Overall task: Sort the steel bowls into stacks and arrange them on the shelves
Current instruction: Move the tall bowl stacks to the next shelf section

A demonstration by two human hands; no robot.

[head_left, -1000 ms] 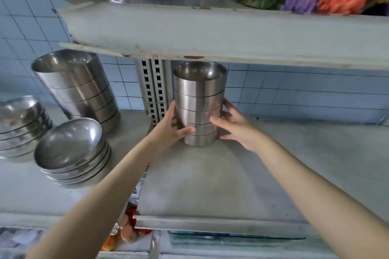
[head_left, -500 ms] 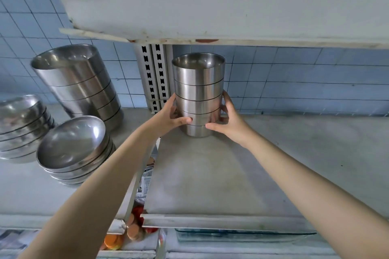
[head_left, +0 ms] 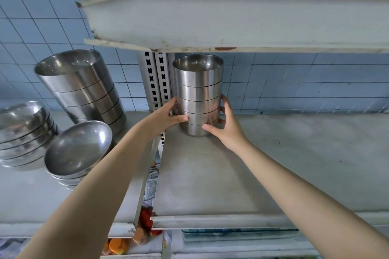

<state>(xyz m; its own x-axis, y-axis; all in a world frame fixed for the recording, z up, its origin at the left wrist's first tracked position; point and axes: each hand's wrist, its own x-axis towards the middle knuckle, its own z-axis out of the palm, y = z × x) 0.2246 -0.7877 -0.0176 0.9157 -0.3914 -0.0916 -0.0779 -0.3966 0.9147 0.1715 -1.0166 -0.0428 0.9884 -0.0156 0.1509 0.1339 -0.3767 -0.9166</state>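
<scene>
Shelf [head_left: 273,164]: 2 hands [head_left: 166,115] [head_left: 226,128] grip bowl stack [head_left: 199,82].

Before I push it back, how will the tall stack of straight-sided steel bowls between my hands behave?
Tall and narrow, the stack of straight-sided steel bowls probably tips if pushed high. Its polished walls look slippery. Nested steel likely feels heavy.

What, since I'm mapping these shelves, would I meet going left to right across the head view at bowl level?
shallow bowl stack → tall straight-sided bowl stack → slotted upright → left hand → gripped bowl stack → right hand
</scene>
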